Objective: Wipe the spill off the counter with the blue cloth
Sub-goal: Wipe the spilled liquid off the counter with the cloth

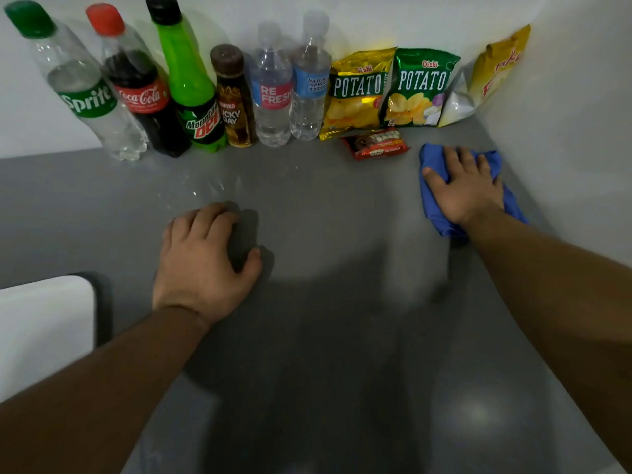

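The blue cloth (441, 213) lies crumpled on the grey counter (342, 234) at the far right, close to the side wall. My right hand (466, 188) lies flat on top of the blue cloth with its fingers spread, pressing it down. My left hand (205, 261) rests palm-down on the bare counter near the middle, fingers loosely curled, holding nothing. A faint wet sheen, the spill (205, 188), glints on the counter just beyond my left hand, in front of the bottles.
Several drink bottles stand along the back wall, from Sprite (85, 94) to a water bottle (309, 87). Chip bags (420, 88) lean on the wall at the right. A red snack pack (376, 145) lies before them. A white object (44, 330) sits at the left.
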